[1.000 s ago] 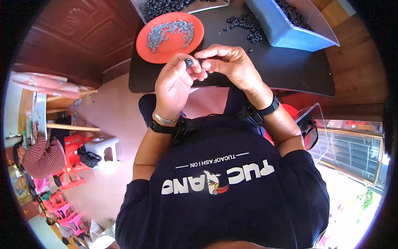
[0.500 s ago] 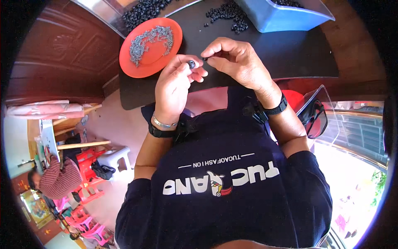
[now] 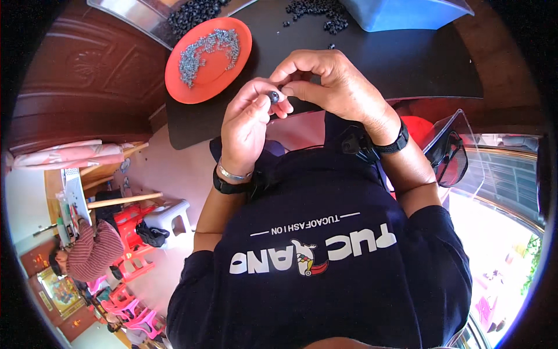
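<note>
Black and rounded, a small piece (image 3: 274,97) sits in the left hand (image 3: 247,125), its grip clamped on it. The right hand (image 3: 340,87) brackets it closely; whether its fingertips pinch anything, I cannot tell. Work on it seems unfinished; many silvery bits (image 3: 190,61) on the red plate (image 3: 216,67) and black parts (image 3: 319,13) on the tabletop (image 3: 401,64) lie loose.

Worktop (image 3: 418,67): blk, matte, rounded cnr at 8 o'c; far side cut off by view edge. Clock ref = worktop ctr, 12 = far side.
- 9 o'c: round red-orange plate (image 3: 217,68), w/ sm. silvery bits (image 3: 189,58) in broken ring.
- 10 o'c: clear-walled tray (image 3: 131,20), part cut off, w/ blk rounded pcs (image 3: 195,17); v. near plate.
- 12 o'c: loose heap of sm. blk parts (image 3: 335,25), plus stray part (image 3: 332,46) on near side.
- 1–2 o'c: blue bin (image 3: 401,16), just R of heap, top cut off.
</note>
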### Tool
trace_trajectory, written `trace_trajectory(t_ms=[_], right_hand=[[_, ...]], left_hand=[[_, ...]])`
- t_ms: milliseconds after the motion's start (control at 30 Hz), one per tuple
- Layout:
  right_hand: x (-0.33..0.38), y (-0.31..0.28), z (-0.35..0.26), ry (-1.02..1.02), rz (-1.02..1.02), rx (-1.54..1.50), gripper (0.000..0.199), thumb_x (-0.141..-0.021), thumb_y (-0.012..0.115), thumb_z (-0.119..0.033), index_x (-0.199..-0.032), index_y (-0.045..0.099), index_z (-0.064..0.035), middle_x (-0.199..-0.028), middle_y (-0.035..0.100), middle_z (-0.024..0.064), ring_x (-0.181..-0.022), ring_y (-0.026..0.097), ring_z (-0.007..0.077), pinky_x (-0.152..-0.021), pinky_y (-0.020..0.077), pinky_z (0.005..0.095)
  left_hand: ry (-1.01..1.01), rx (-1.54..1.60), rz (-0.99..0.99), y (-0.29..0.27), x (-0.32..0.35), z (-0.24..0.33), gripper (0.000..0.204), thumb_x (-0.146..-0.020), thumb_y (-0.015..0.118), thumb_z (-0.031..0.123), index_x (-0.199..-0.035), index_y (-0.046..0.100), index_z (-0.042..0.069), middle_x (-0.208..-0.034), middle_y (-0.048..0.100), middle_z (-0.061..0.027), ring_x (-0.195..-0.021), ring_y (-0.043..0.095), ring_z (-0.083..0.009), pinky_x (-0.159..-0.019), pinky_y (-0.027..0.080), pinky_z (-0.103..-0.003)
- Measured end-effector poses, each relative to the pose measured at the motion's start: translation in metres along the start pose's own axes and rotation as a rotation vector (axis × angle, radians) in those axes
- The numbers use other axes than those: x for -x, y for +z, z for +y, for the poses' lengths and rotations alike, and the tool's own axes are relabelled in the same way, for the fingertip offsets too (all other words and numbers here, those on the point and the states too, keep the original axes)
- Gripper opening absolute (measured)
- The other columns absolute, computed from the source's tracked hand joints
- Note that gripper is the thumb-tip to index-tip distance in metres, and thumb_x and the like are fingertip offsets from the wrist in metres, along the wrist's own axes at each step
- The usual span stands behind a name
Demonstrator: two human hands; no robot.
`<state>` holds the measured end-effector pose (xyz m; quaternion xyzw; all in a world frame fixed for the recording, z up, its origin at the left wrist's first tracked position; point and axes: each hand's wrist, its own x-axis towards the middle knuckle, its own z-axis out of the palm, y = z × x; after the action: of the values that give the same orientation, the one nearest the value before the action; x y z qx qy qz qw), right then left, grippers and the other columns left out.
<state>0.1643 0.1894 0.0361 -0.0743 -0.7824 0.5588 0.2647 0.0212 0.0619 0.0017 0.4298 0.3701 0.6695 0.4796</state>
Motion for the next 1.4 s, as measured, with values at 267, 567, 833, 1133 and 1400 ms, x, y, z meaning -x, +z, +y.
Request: trace_trajectory(t_ms=[267, 567, 833, 1133, 1400], right_hand=[[-0.002, 0.012, 0.030, -0.073, -0.001, -0.185, 0.016, -0.083, 0.064, 0.005, -0.097, 0.068, -0.0004, -0.090, 0.062, 0.0044, -0.083, 0.062, 0.0119, -0.074, 0.0506, 0.0235], [-0.007, 0.031, 0.039, -0.042, 0.043, -0.443, 0.020, -0.083, 0.062, 0.007, -0.101, 0.068, -0.0011, -0.094, 0.062, 0.0053, -0.086, 0.062, 0.0129, -0.077, 0.0514, 0.0243], [-0.002, 0.041, 0.035, -0.073, 0.117, -0.472, 0.020, -0.084, 0.062, 0.005, -0.102, 0.068, -0.0020, -0.094, 0.063, 0.0057, -0.086, 0.062, 0.0130, -0.078, 0.0517, 0.0247], [0.003, 0.039, 0.032, -0.031, 0.083, -0.628, 0.018, -0.085, 0.060, 0.008, -0.100, 0.066, 0.0011, -0.093, 0.060, 0.0068, -0.080, 0.063, 0.0139, -0.075, 0.0534, 0.0257], [0.007, 0.038, 0.029, -0.080, 0.086, -0.504, 0.019, -0.083, 0.060, 0.011, -0.099, 0.065, 0.0021, -0.093, 0.058, 0.0074, -0.078, 0.064, 0.0152, -0.072, 0.0555, 0.0267]], left_hand=[[0.042, 0.011, 0.019, -0.008, 0.006, 0.001, 0.028, -0.095, 0.048, 0.025, -0.097, 0.055, -0.002, -0.093, 0.055, -0.0096, -0.081, 0.057, -0.0194, -0.072, 0.043, -0.030], [0.090, 0.039, 0.076, -0.019, 0.009, -0.001, 0.028, -0.095, 0.047, 0.023, -0.098, 0.055, -0.004, -0.094, 0.055, -0.0117, -0.081, 0.057, -0.0209, -0.072, 0.044, -0.032], [0.107, 0.042, 0.080, -0.018, 0.011, 0.002, 0.026, -0.095, 0.047, 0.022, -0.098, 0.054, -0.003, -0.096, 0.054, -0.0124, -0.082, 0.057, -0.0213, -0.073, 0.044, -0.032], [0.102, -0.006, 0.080, -0.014, 0.014, 0.001, 0.028, -0.094, 0.047, 0.025, -0.098, 0.053, -0.002, -0.097, 0.053, -0.0120, -0.082, 0.056, -0.0220, -0.074, 0.043, -0.033], [0.115, 0.002, 0.043, -0.014, 0.013, -0.005, 0.027, -0.094, 0.047, 0.023, -0.097, 0.054, -0.003, -0.102, 0.054, -0.0134, -0.085, 0.056, -0.0206, -0.077, 0.045, -0.033]])
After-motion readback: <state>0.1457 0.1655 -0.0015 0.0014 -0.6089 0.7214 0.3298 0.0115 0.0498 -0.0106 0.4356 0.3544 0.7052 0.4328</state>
